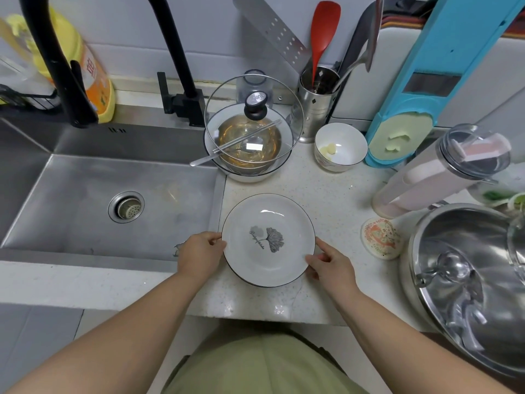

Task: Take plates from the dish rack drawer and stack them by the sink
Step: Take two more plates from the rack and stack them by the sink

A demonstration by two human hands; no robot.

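Observation:
A white plate (268, 220) with a thin dark rim and a grey leaf print lies on the speckled counter (335, 194), just right of the steel sink (85, 194). A second dark rim shows under its near edge, so it seems to rest on another plate. My left hand (200, 255) grips the plate's left rim, thumb on top. My right hand (331, 265) grips the lower right rim. The dish rack drawer is out of view.
Behind the plate stands a white bowl (247, 172) holding a glass bowl, chopsticks and a tilted glass lid (250, 120). A small white bowl (339, 147), a utensil holder (316, 103), a coaster (380, 238) and a big steel pot (468, 280) crowd the right. A black faucet (54, 61) arches over the sink.

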